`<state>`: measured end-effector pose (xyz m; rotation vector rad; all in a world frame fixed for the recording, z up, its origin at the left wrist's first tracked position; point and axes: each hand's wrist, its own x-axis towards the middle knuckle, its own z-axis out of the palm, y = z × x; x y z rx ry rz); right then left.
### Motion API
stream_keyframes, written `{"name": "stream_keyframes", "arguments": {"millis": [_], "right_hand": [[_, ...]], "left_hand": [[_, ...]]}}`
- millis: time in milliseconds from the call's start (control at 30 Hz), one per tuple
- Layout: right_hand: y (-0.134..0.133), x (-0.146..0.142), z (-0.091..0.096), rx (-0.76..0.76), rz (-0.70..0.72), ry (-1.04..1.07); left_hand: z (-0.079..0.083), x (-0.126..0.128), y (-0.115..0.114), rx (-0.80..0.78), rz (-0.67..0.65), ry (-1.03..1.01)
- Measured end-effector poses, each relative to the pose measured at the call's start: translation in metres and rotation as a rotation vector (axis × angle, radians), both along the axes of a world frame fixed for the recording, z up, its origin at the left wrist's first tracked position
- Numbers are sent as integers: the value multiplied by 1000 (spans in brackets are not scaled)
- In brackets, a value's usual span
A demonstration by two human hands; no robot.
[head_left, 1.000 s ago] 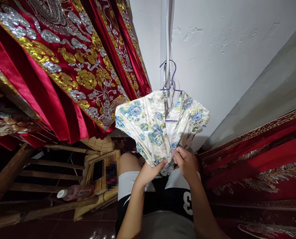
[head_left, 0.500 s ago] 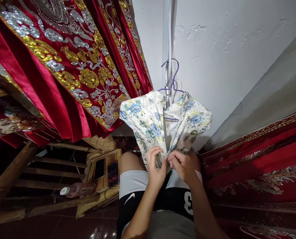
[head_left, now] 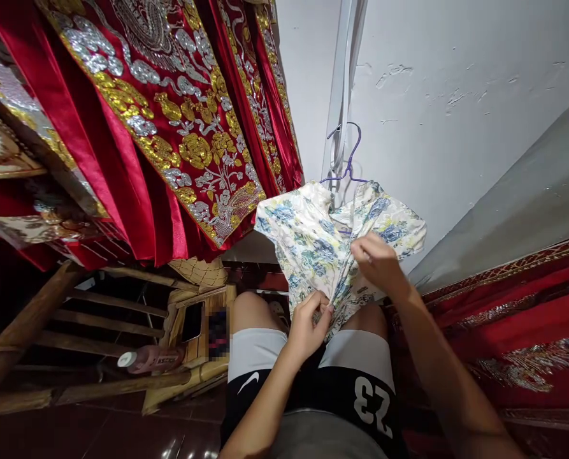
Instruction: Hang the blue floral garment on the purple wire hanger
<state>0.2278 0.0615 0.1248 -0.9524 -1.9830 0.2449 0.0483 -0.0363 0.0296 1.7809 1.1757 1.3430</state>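
A white short-sleeved garment (head_left: pixel 308 236) with blue and yellow flowers hangs before me on a purple wire hanger (head_left: pixel 350 167). Its lower end goes out of sight between my thighs, so I cannot tell a blouse from a dress. My left hand (head_left: pixel 310 322) pinches the cloth low on the front opening. Higher up, just under the neckline, my right hand (head_left: pixel 374 258) is closed at the front edge, apparently on a zipper pull that its fingers hide. Below the right hand the two front edges meet; above it the neck stands apart.
A pale strap (head_left: pixel 345 76) holds the hanger against the white wall (head_left: pixel 432 140). Red embroidered cloth (head_left: pixel 193 146) hangs at the left, more red fabric (head_left: pixel 518 338) at the right. On a bamboo frame (head_left: pixel 126 386) at lower left lies a pink bottle (head_left: pixel 153 359), near a dark phone-like slab (head_left: pixel 193 320).
My right hand has moved up and to the right along the front opening, whose edges have come together beneath it. The left hand stays low, holding the cloth. My view has shifted slightly.
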Motion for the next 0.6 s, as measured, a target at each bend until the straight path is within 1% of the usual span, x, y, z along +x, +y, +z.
{"name": "stream_keyframes", "arguments": {"millis": [33,100,167,200,233,300,333,367,400,433,467,533,600], "right_hand": [[15,3,14,43,-21,-8],[40,5,42,194,-42,-13],[55,2,67,293,-81,3],[58,-1,76,323,-96,20],[57,-5,82,336,-110,39],[50,-13,87,324,-129,89],[44,-17,86,293,-143,130],[38,-20,83,246,-159,191],[33,-22,80,183,-169,270],[28,-23,76,108,-165,364],[25,-24,73,25,-147,469],[23,-25,67,-148,-67,681],[24,-26,62,-309,40,856]], "left_hand": [[-1,-1,-1,-18,-16,11],[-3,0,-5,-47,-54,24],[-7,2,-8,-61,-87,31],[-10,3,-10,-65,-94,37],[-12,3,-10,-68,-97,46],[-14,0,-6,-60,-100,70],[-11,-3,-1,-42,-100,83],[-6,-6,5,-13,-101,97],[4,-9,13,32,-92,103],[17,-12,22,91,-71,98],[34,-14,32,157,-38,91],[74,-14,54,321,49,45],[115,-11,77,471,139,50]]}}
